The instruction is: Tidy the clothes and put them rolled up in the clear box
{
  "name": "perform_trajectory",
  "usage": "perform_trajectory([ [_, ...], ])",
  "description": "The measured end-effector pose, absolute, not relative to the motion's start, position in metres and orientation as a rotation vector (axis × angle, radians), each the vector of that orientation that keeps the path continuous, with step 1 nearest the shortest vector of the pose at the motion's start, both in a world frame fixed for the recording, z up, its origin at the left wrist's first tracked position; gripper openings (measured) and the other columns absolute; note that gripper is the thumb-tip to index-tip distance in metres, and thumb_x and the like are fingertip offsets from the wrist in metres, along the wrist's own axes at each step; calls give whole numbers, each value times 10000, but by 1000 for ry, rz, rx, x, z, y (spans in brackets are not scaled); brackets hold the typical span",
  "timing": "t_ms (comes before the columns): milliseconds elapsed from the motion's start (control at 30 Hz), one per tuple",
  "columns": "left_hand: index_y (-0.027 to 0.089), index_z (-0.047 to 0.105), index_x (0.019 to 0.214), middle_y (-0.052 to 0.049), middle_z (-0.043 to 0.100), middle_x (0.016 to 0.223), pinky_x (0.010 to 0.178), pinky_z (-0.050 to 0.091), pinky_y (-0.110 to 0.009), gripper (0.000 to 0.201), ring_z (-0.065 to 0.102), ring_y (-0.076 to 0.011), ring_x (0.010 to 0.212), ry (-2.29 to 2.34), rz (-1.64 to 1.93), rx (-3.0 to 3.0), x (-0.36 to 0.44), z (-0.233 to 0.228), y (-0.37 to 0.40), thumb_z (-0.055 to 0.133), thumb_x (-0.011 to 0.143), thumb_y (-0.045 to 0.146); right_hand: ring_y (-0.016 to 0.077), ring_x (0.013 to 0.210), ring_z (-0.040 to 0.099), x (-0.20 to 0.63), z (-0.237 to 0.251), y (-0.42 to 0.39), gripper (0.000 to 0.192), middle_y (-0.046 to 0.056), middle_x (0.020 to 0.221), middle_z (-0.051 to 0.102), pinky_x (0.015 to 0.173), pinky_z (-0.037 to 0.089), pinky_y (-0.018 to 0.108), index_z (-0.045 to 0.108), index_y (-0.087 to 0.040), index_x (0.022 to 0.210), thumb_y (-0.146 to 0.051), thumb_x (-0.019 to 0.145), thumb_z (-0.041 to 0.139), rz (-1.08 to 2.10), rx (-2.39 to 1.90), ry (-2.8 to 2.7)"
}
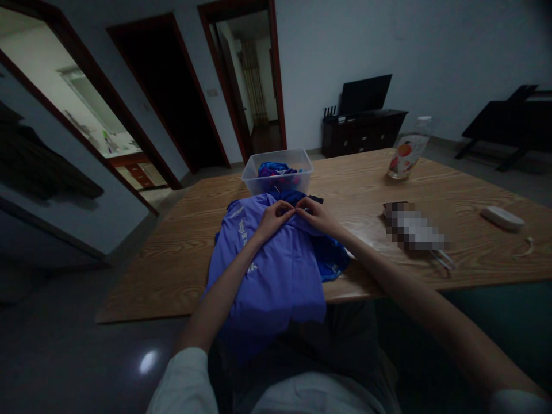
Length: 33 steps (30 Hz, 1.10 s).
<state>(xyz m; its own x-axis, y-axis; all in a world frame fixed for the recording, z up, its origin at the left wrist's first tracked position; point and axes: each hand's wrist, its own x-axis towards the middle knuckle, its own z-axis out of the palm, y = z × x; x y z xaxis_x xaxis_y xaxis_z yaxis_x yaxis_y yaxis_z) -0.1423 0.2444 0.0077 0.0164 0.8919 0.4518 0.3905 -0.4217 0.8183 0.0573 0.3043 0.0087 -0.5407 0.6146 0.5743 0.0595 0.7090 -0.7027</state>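
Both hands pinch garment's far edge | left hand (272, 218); right hand (314, 215); purple garment (276, 270) beneath them, on table (431, 172)

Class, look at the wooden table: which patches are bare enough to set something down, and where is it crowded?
The wooden table is bare left of the purple garment, and between the clear plastic bin and the clear plastic bottle. It is crowded at the near middle, where the left hand and right hand pinch the garment just before the bin.
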Motion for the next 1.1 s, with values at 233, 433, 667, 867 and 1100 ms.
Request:
perform_trajectory([
  [233,175,724,1004,-15,704,886,555,324,-251,281,446,-101,598,1344,1397,1850,-144,7,245,772,876,420,232,885,642,58,12,303,240,49,941,687,782,506,333,664,-215,982,-451,951,636,814,-503,-2026],
  [433,172,721,1049,-25,701,909,611,376,-257,313,522,-128,678,1336,1376,1859,-143,7,246,727,905,450,226,891,647,58,12,302,230,45,957,692,791,503,328,659,-218,992,-441,935,648,805,-497,-2014],
  [667,170,732,1024,5,639,805,592,330,-263,305,457,-117,640,1313,1381,1854,-143,9,244,748,905,450,227,895,642,59,12,300,249,51,967,683,791,509,329,651,-215,1003,-461,959,642,803,-481,-2034],
  [867,180,742,1022,10,629,781,548,277,-267,304,393,-106,590,1352,1396,1880,-143,8,243,764,901,459,235,894,661,57,5,307,253,57,965,697,780,499,338,665,-211,1001,-461,974,632,810,-514,-2013],
  [1100,181,727,1036,2,673,851,569,324,-260,286,437,-108,614,1362,1405,1893,-144,5,245,763,893,425,230,870,653,58,7,307,223,45,941,697,764,493,333,672,-216,980,-434,934,659,784,-529,-2016],
])
